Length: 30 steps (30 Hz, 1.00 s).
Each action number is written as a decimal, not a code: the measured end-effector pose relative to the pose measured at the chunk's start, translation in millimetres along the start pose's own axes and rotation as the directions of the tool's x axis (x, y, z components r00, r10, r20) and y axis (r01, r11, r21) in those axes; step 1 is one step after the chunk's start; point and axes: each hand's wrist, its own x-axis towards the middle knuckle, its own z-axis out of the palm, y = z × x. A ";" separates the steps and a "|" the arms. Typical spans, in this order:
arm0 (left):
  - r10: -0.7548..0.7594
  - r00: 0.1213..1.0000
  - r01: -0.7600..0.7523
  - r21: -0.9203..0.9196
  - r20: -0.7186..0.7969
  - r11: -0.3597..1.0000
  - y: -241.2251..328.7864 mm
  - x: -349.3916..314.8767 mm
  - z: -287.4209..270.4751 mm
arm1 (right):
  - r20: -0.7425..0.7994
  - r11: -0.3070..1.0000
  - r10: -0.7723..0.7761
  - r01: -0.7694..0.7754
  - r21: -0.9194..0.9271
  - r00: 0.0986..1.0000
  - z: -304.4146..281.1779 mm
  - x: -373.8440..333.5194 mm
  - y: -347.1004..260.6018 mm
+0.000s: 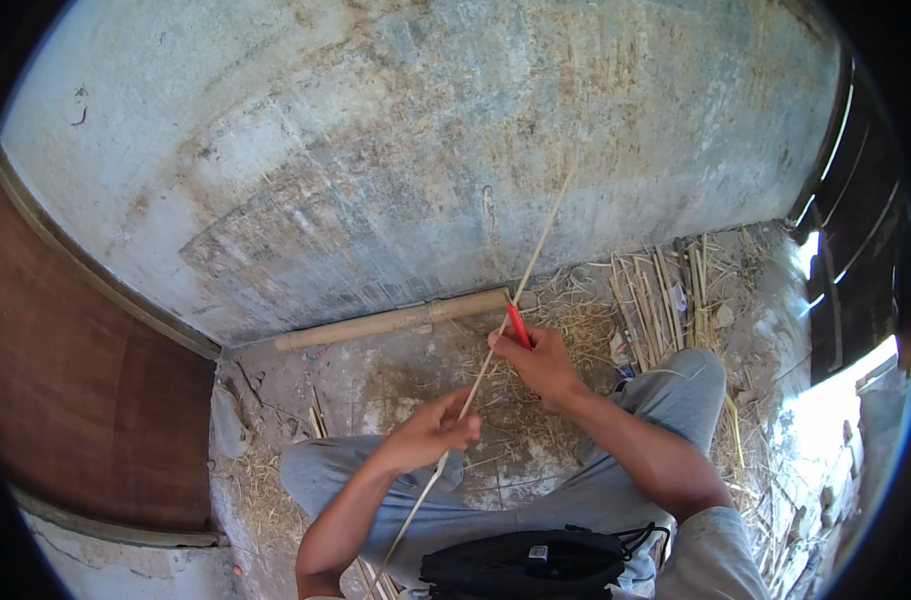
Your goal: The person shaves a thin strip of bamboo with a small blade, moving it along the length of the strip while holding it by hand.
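A long, thin pale bamboo strip [541,245] slants from in front of the wall down over my left leg to the lower edge. Partway along it, my left hand [433,432] has its fingers curled round the strip, just above a joint in it. Farther up, my right hand [541,366] grips a slim red tool [517,326], with the thumb and fingertips against the strip. Most of the tool is covered by the fingers, so I cannot tell whether it has a blade.
A thick bamboo pole [375,326] lies along the foot of the stained wall [395,150]. Split bamboo sticks [657,305] and shavings [585,315] cover the floor at right. A black bag [523,562] rests at my lap. A brown panel [85,380] stands at left.
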 end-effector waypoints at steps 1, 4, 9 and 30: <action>-0.001 1.000 0.001 0.003 0.001 1.000 -0.8 -11.8 0.1 | -0.010 1.000 -0.013 0.013 0.028 1.000 1.1 -2.8 -7.0; -0.130 0.989 0.128 0.029 0.066 0.991 3.3 -33.4 6.6 | -0.035 0.999 -0.041 0.042 0.029 0.999 -1.7 0.4 -8.4; -0.137 0.977 0.124 -0.087 -0.165 0.988 9.2 -32.8 20.4 | 0.035 0.855 -0.327 0.311 -0.416 0.945 1.6 -10.2 -20.1; 0.101 0.899 -0.047 0.135 -0.426 0.990 -4.9 -19.7 21.6 | 0.371 0.434 -0.613 0.689 -0.580 0.698 29.1 -50.7 7.7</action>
